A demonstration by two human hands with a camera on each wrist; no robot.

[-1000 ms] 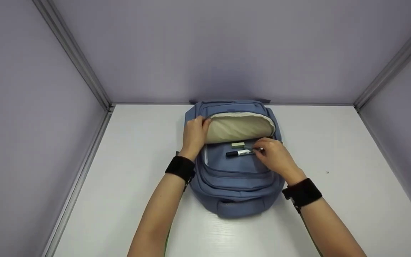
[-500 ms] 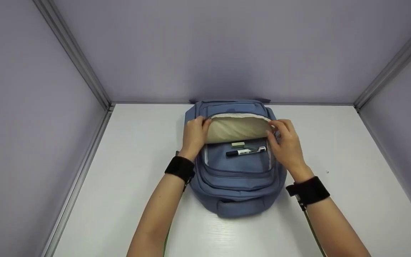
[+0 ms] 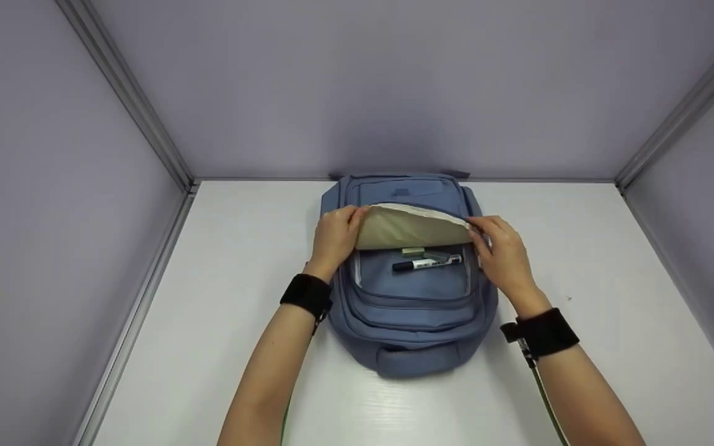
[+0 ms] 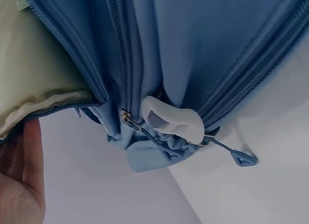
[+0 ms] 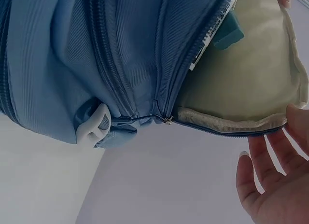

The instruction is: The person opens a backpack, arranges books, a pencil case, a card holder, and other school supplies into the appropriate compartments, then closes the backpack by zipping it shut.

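Observation:
A blue backpack [image 3: 413,310] lies flat on the white table [image 3: 580,260], its front pocket unzipped. Both hands hold the pocket flap [image 3: 406,228], whose beige lining faces me. My left hand [image 3: 334,238] grips the flap's left edge, and my right hand [image 3: 498,248] pinches its right edge. Half covered by the flap, a black-and-white marker [image 3: 426,263] and a pale green eraser [image 3: 413,251] lie in the open pocket. The right wrist view shows the beige lining [image 5: 246,84], my fingers [image 5: 270,185] under its rim and the marker [image 5: 212,31]. My left palm [image 4: 19,185] sits below the lining [image 4: 38,84].
Grey-violet partition walls [image 3: 394,87] with metal corner rails close off the table at the back and both sides. The backpack's top end touches the back wall. A white plastic buckle [image 4: 171,120] hangs at the backpack's side by the zipper. Bare table lies left and right of the bag.
My right hand let go of the marker in the pocket and moved up to the flap's right edge. Both hands have brought the flap down over the pocket.

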